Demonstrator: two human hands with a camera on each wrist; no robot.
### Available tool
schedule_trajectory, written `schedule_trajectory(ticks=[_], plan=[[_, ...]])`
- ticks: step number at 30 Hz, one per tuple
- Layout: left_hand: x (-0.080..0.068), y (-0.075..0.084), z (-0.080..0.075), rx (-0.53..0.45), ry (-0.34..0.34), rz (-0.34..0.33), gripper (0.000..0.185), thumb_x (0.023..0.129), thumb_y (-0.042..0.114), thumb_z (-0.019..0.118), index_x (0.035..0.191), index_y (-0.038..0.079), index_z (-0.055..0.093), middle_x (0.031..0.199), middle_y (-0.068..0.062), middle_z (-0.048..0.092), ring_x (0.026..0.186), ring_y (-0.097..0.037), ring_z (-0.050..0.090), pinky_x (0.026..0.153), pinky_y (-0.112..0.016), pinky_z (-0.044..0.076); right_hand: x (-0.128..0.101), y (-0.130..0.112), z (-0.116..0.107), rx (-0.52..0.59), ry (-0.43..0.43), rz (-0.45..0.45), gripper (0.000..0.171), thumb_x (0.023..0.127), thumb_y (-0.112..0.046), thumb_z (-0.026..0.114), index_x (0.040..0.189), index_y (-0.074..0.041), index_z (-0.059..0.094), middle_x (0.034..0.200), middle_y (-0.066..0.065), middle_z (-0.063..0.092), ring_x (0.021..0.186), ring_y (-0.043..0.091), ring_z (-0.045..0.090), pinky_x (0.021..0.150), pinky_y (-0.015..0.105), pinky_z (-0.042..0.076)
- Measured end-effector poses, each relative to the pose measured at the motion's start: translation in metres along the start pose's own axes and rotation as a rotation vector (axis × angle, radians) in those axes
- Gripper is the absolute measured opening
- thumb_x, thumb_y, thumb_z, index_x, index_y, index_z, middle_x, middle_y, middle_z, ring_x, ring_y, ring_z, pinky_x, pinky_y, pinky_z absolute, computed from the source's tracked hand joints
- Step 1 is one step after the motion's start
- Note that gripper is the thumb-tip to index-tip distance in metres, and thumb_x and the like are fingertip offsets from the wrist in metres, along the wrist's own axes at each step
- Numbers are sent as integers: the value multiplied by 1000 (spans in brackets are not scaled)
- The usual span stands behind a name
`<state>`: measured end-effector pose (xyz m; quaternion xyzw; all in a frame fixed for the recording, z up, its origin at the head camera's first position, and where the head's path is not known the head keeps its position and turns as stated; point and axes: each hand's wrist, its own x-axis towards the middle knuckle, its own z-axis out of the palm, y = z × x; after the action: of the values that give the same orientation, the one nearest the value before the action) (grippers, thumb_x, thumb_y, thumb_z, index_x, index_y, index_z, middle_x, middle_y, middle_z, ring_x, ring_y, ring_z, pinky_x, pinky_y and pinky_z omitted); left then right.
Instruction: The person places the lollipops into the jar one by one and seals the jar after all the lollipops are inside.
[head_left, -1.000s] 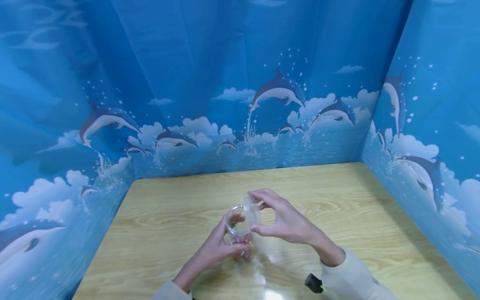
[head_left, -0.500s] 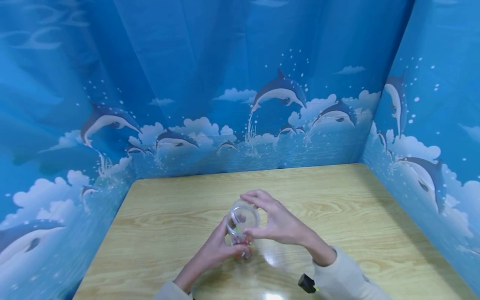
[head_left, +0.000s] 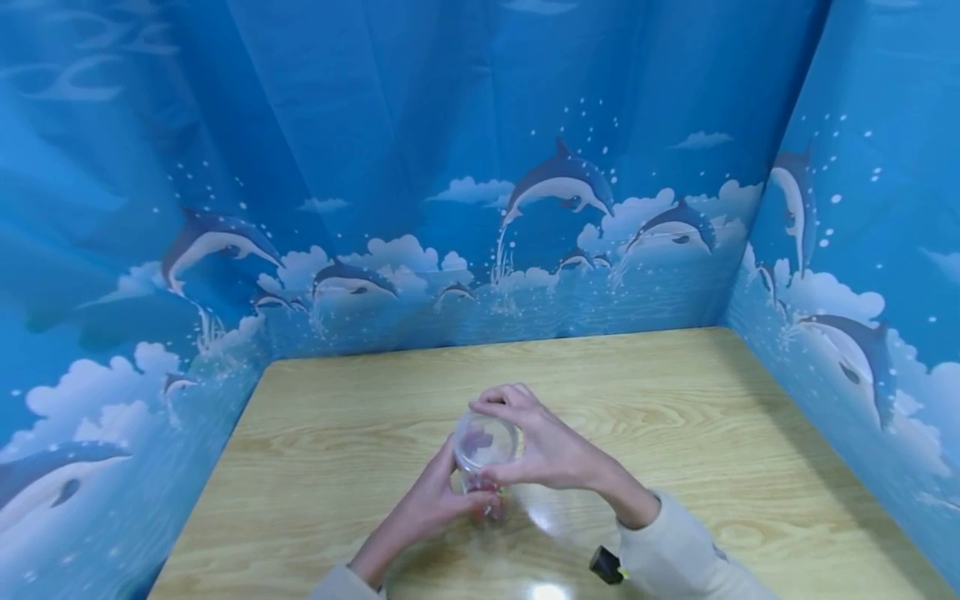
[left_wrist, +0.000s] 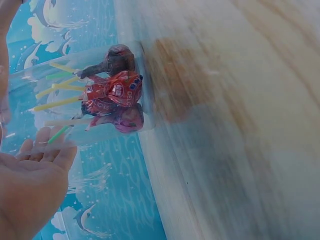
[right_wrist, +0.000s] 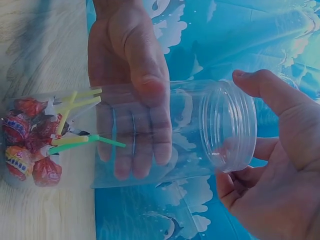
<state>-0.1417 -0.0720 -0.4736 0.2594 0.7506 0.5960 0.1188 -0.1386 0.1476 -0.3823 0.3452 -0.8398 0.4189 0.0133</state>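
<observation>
A clear plastic jar [right_wrist: 187, 135] stands upright on the table, with several wrapped lollipops [left_wrist: 117, 92] heaped at its bottom. Their yellow, green and pale sticks point up towards the mouth. My left hand [head_left: 441, 498] grips the jar's body, thumb on the near side and fingers behind, as the right wrist view shows through the clear wall. A clear round screw lid [head_left: 486, 440] sits over the mouth. Around its rim, the thumb and fingers of my right hand [head_left: 553, 446] hold it. Whether its threads are engaged, I cannot tell.
The wood-grain table [head_left: 345, 417] spreads out around both hands. Blue curtains [head_left: 420, 167] printed with dolphins and clouds enclose its back and sides. A small black object [head_left: 605, 565] with a yellow bit is beside the right sleeve [head_left: 675, 546].
My right hand has brought the lid left and down, from tilted beside the jar's mouth to flat over it. The left hand and the jar have stayed in place.
</observation>
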Motion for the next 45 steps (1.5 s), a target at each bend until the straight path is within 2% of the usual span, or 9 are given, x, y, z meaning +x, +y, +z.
schedule_trajectory(ticks=[9,17,21,27,30,35,37,41,45], plan=[[-1,1,1,-27,-14,-29,101,84,10,86,163,27,25,128,-10,63,98,-23,68,95,-41,55,1,3,3,-12,20,6,77,79,-36,90,143,-5,60,136,3,56,128,21,47,106,51,48],[0,1,0,26,7,-23,95,84,18,86,160,26,31,142,-9,56,116,-27,59,99,-45,51,1,2,18,-88,153,117,86,66,-50,95,134,-7,62,124,0,57,111,16,55,93,39,54],[-1,0,1,24,5,-24,95,85,17,86,161,26,30,142,-9,56,118,-29,58,97,-46,53,-2,0,24,-61,155,169,91,67,-53,94,136,-5,57,126,3,56,112,18,55,94,41,55],[0,-1,1,27,21,-8,102,81,18,89,162,25,29,145,-7,56,134,-30,52,118,-62,31,-16,2,16,69,57,139,90,81,-33,87,155,-6,43,149,13,52,129,31,54,104,59,49],[0,0,1,11,22,-8,101,81,16,89,162,28,29,146,-7,56,135,-30,51,118,-65,28,-17,4,13,60,88,111,84,81,-27,89,151,-4,48,144,14,57,124,32,59,102,53,52],[0,1,1,24,28,-7,100,80,16,90,160,33,31,148,-1,54,136,-28,50,117,-64,31,-13,3,21,32,194,168,85,70,-40,96,135,-4,54,128,10,61,113,24,58,95,39,53],[0,1,0,28,28,-12,100,81,17,90,160,33,31,149,1,53,138,-27,49,118,-64,30,-14,4,23,64,192,183,92,70,-42,96,140,-5,49,134,11,57,118,25,55,97,41,52],[0,1,0,27,25,-17,99,82,17,89,161,28,31,148,-4,55,137,-31,50,118,-66,28,-17,6,19,120,116,141,93,81,-34,89,156,-10,40,155,11,47,135,30,49,106,58,47],[0,1,0,20,25,-20,100,81,18,89,161,28,31,146,-10,55,134,-35,51,117,-67,29,-16,6,16,109,124,119,79,82,-29,88,150,-10,51,147,9,55,129,31,55,105,60,48]])
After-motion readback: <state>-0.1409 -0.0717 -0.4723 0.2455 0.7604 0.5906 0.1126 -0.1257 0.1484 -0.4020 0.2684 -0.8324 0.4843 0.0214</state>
